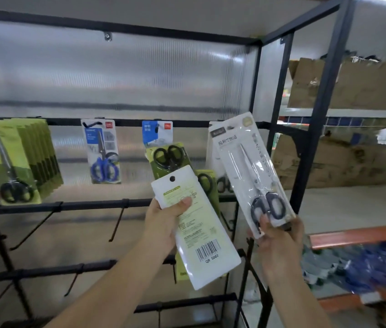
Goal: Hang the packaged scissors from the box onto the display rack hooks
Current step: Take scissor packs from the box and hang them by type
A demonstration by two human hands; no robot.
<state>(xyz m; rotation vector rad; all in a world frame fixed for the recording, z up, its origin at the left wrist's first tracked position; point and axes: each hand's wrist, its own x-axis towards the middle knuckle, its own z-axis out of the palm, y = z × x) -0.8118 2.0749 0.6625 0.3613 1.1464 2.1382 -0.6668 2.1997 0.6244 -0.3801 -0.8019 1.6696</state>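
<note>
My left hand grips a stack of packaged scissors, the front pack showing its white back with a barcode; green packs with black-handled scissors fan out behind it. My right hand pinches the bottom of a white pack of black-handled scissors, tilted, its top near the upper rail's right end. Green packs hang at the far left, a blue-handled pack hangs beside them, and a blue-topped pack hangs mid-rail. The box is out of view.
The black display rack has bare hooks on its lower rails. A black frame post stands at the right. Cardboard boxes fill shelves behind it. An orange shelf beam runs at right.
</note>
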